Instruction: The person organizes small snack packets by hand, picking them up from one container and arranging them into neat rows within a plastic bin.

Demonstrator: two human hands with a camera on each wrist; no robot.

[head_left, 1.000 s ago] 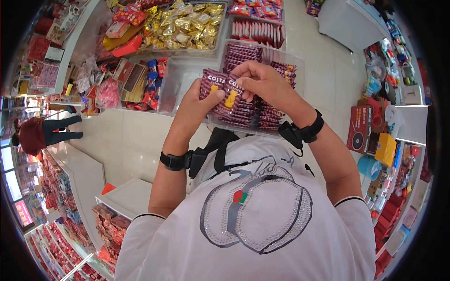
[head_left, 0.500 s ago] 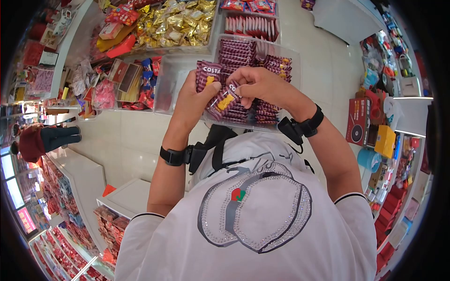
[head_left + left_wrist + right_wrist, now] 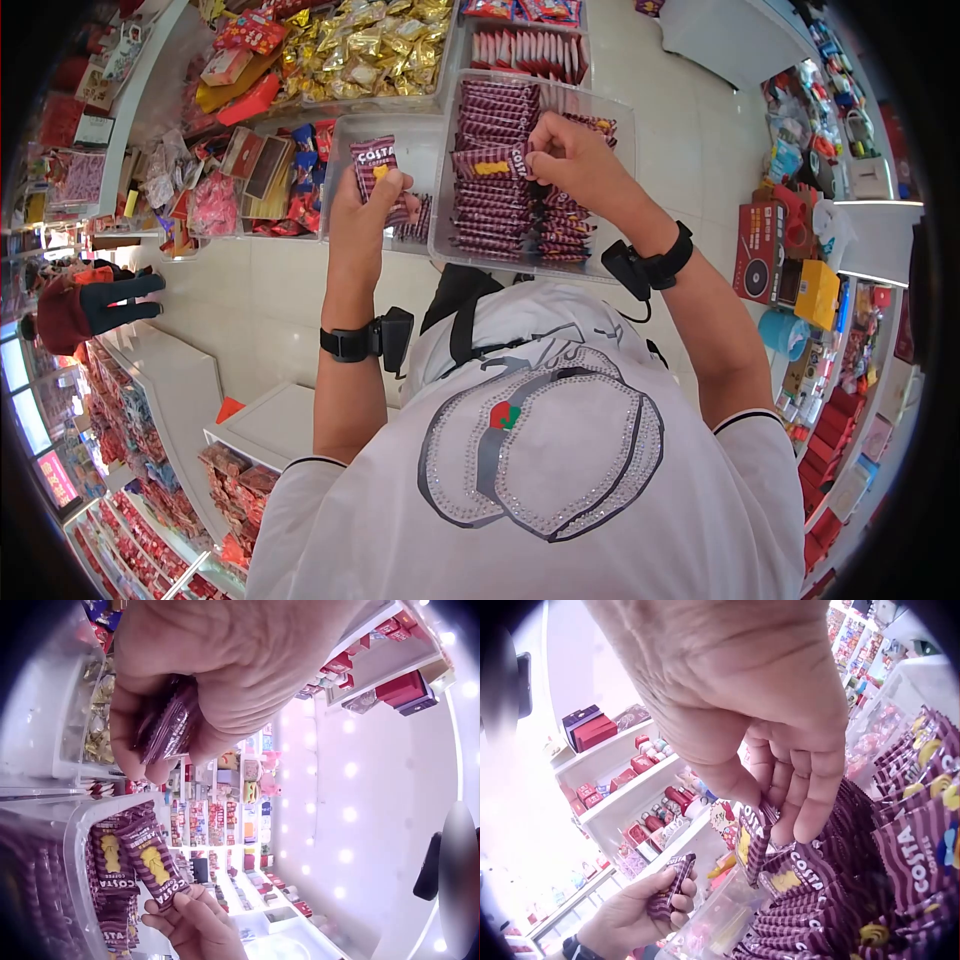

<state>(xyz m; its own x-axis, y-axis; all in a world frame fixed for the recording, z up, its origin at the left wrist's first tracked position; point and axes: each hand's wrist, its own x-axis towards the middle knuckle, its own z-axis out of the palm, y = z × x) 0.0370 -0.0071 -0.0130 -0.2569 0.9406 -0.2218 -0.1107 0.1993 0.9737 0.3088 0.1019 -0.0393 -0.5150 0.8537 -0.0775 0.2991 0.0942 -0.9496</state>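
In the head view my left hand (image 3: pixel 362 205) grips a purple striped Costa Coffee packet (image 3: pixel 375 156), thumb across its front, above the left clear bin (image 3: pixel 338 190). My right hand (image 3: pixel 588 165) pinches the end of a second packet (image 3: pixel 488 163) between thumb and fingers. That packet has a yellow bear on it and hangs over the right clear bin (image 3: pixel 625 120), which holds dense rows of similar packets (image 3: pixel 495 105). A small row of packets (image 3: pixel 415 218) shows beside the left hand. The right wrist view shows the pinched packet (image 3: pixel 754 840) close over the rows.
Behind the bins stand a tray of gold-wrapped sweets (image 3: pixel 370 50) and a bin of red and white packets (image 3: pixel 525 52). Boxes (image 3: pixel 265 160) and red wrappers lie to the left. A person in a dark red top (image 3: pixel 65 312) is at the far left. Stocked shelves line the right.
My hands have drawn apart from where they held two packets together. The left hand has moved left with one packet; the right keeps the other, now turned sideways over the right bin.
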